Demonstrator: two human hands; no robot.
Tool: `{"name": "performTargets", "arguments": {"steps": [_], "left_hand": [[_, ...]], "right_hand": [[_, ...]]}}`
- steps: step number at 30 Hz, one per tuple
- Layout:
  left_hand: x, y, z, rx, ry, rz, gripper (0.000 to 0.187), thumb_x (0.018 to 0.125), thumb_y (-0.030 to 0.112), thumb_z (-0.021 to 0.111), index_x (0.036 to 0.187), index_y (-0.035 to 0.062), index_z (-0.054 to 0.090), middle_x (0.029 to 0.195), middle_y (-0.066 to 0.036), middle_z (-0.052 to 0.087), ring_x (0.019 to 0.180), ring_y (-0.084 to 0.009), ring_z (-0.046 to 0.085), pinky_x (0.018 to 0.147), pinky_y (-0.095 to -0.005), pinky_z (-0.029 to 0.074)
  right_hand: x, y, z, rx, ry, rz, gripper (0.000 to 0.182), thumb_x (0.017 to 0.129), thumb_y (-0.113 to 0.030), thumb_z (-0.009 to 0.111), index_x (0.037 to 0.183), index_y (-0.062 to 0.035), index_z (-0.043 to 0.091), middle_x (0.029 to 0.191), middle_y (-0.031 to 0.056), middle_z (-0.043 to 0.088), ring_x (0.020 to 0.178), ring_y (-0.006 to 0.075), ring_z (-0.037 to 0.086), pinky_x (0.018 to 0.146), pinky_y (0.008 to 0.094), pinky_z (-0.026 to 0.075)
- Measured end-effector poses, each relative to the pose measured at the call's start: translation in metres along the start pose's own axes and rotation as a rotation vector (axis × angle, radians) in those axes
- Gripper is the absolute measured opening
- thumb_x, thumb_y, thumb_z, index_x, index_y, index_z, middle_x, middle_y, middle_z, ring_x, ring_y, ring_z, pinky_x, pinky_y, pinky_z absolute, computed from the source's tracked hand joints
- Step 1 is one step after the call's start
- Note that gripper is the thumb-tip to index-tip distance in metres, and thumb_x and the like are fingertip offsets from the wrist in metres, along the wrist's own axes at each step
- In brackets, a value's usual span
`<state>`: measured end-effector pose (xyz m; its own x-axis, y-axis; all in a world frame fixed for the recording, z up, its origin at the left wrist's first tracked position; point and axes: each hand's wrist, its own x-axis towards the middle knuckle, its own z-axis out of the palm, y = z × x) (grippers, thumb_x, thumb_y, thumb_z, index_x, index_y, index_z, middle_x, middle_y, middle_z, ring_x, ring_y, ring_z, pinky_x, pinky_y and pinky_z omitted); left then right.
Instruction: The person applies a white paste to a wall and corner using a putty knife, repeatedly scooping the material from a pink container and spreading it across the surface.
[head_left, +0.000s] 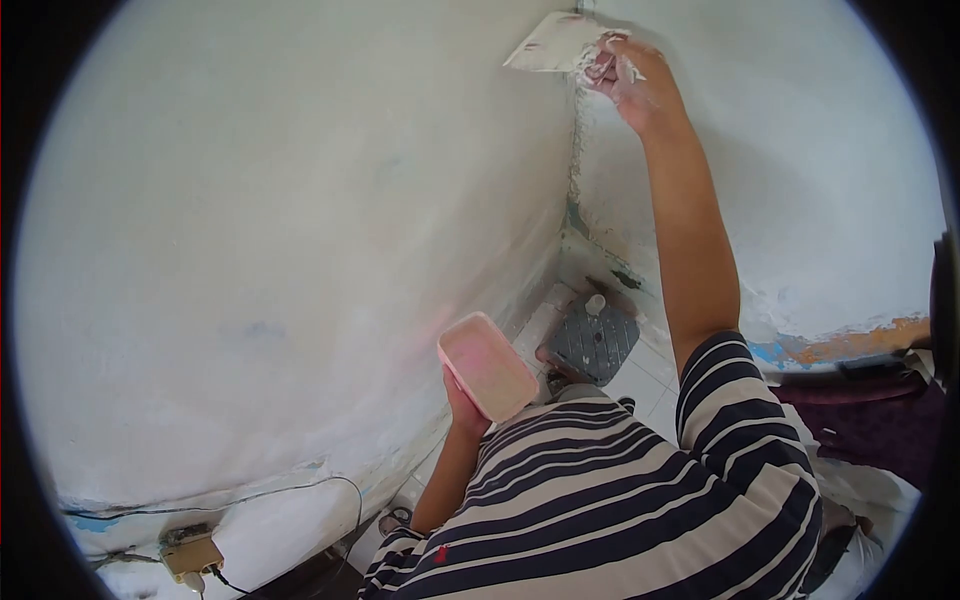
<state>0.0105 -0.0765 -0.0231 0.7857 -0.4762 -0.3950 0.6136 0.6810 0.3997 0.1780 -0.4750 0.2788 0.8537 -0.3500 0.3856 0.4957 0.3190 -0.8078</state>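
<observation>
High up at the corner where two walls meet, my right hand [625, 80] is closed on a pale flat scraper [555, 43], which lies against the left wall [300, 200]. White paste covers the fingers. Lower down, near my striped shirt, my left hand [465, 405] grips a pink rectangular container [488, 368] from its left side and underneath. Its open top faces me, and pinkish-white residue shows inside.
A dark grey stool [594, 340] stands on the tiled floor below the corner. At lower left, a socket box [192, 557] with a plug and cables sits on the wall. Dark purple cloth [870, 415] lies at the right.
</observation>
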Motion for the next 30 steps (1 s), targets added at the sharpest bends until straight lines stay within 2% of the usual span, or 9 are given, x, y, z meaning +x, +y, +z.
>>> {"name": "performTargets", "arguments": {"steps": [2,4,8,10,13,17,20,26,30], "left_hand": [[0.001,0.001,0.000,0.006,-0.012,-0.001,0.078,0.098,0.071,0.025,0.148,0.0139,0.043,0.141,-0.010,0.056,0.127,-0.0320,0.056,0.107,-0.0497,0.045],[0.005,0.002,-0.005,-0.002,-0.017,0.006,0.078,0.098,0.071,0.025,0.148,0.0138,0.042,0.140,-0.011,0.056,0.127,-0.0319,0.056,0.107,-0.0497,0.045],[0.001,0.002,0.007,0.006,-0.005,0.028,0.078,0.098,0.071,0.026,0.148,0.0136,0.043,0.140,-0.011,0.056,0.125,-0.0320,0.057,0.106,-0.0495,0.046],[-0.001,0.002,0.008,0.008,-0.028,0.003,0.078,0.098,0.071,0.026,0.147,0.0136,0.044,0.139,-0.011,0.057,0.124,-0.0320,0.058,0.105,-0.0494,0.047],[-0.001,0.000,-0.002,0.017,0.055,0.025,0.077,0.099,0.071,0.027,0.146,0.0135,0.044,0.138,-0.010,0.058,0.122,-0.0318,0.059,0.104,-0.0492,0.047],[-0.006,0.000,0.004,-0.007,0.061,0.025,0.075,0.099,0.070,0.027,0.145,0.0133,0.046,0.136,-0.010,0.059,0.121,-0.0313,0.060,0.103,-0.0484,0.048],[-0.006,0.004,0.014,0.047,0.142,0.066,0.073,0.100,0.068,0.028,0.144,0.0132,0.047,0.134,-0.009,0.060,0.119,-0.0301,0.060,0.102,-0.0471,0.049],[-0.006,0.002,0.015,0.051,0.059,0.069,0.071,0.100,0.067,0.029,0.144,0.0135,0.047,0.134,-0.008,0.059,0.120,-0.0291,0.060,0.101,-0.0466,0.049],[-0.004,0.001,0.019,0.024,0.042,0.079,0.071,0.100,0.067,0.029,0.144,0.0134,0.047,0.134,-0.008,0.059,0.120,-0.0291,0.060,0.101,-0.0468,0.049]], "right_hand": [[-0.023,0.004,0.000,-0.091,0.065,-0.078,0.018,0.091,-0.015,0.063,0.105,-0.0036,0.065,0.086,0.0071,0.065,0.079,0.0217,0.065,0.080,0.0402,0.058],[-0.054,0.046,-0.015,0.058,0.113,0.011,0.010,0.095,-0.015,0.059,0.099,-0.0065,0.059,0.081,0.0044,0.060,0.068,0.0189,0.062,0.068,0.0394,0.056],[-0.143,0.196,-0.064,-0.096,0.378,0.447,0.004,0.097,-0.008,0.049,0.101,-0.0081,0.050,0.072,0.0055,0.050,0.053,0.0203,0.055,0.051,0.0365,0.047],[-0.172,0.271,-0.092,-0.160,0.545,0.651,0.007,0.093,-0.004,0.047,0.090,-0.0110,0.045,0.066,0.0046,0.046,0.053,0.0197,0.053,0.050,0.0389,0.050],[-0.179,0.320,-0.106,-0.078,0.592,0.777,0.006,0.095,-0.008,0.048,0.091,-0.0102,0.046,0.065,0.0047,0.045,0.051,0.0202,0.051,0.050,0.0394,0.049],[-0.129,0.292,-0.079,-0.155,0.442,0.595,0.007,0.095,-0.012,0.054,0.093,-0.0073,0.049,0.067,0.0067,0.051,0.052,0.0220,0.056,0.054,0.0406,0.052],[-0.089,0.208,-0.032,-0.136,0.393,0.447,0.012,0.093,-0.015,0.060,0.095,-0.0050,0.053,0.073,0.0088,0.058,0.063,0.0236,0.063,0.059,0.0408,0.055],[-0.049,0.051,0.021,-0.025,0.150,0.161,0.017,0.094,-0.020,0.062,0.098,-0.0050,0.056,0.080,0.0070,0.060,0.070,0.0221,0.063,0.068,0.0409,0.055],[-0.069,0.055,0.000,0.129,0.017,-0.014,0.019,0.094,-0.023,0.060,0.094,-0.0049,0.055,0.076,0.0047,0.055,0.065,0.0206,0.058,0.063,0.0376,0.051]]}}
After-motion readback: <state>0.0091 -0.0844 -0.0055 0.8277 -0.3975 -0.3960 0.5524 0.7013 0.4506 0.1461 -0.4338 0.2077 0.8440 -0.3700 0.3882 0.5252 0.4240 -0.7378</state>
